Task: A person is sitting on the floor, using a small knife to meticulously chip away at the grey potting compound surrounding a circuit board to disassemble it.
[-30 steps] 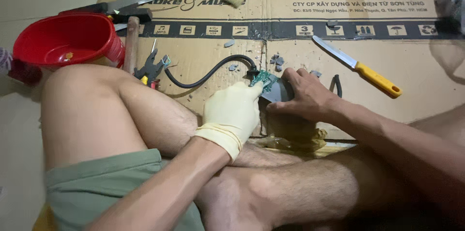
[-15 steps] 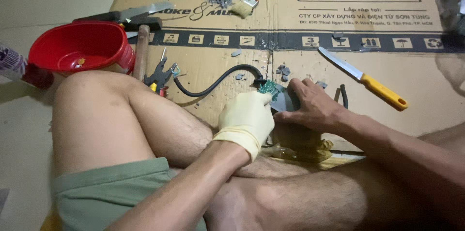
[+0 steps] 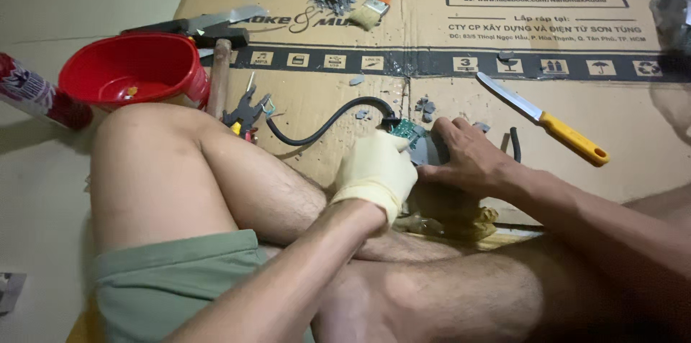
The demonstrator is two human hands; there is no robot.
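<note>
While I watch from the head camera, my gloved left hand [image 3: 376,172] is curled shut against a small green circuit board [image 3: 407,131] and my bare right hand [image 3: 469,159] presses down on the grey housing [image 3: 432,150] around it, fingers closed over its top, both low on the flattened cardboard sheet [image 3: 324,95] between my knees. From the board a black cable [image 3: 327,121] loops left toward the pliers [image 3: 245,111] and the red bowl [image 3: 133,69], while a yellow-handled knife [image 3: 547,121] lies just right of my right hand.
</note>
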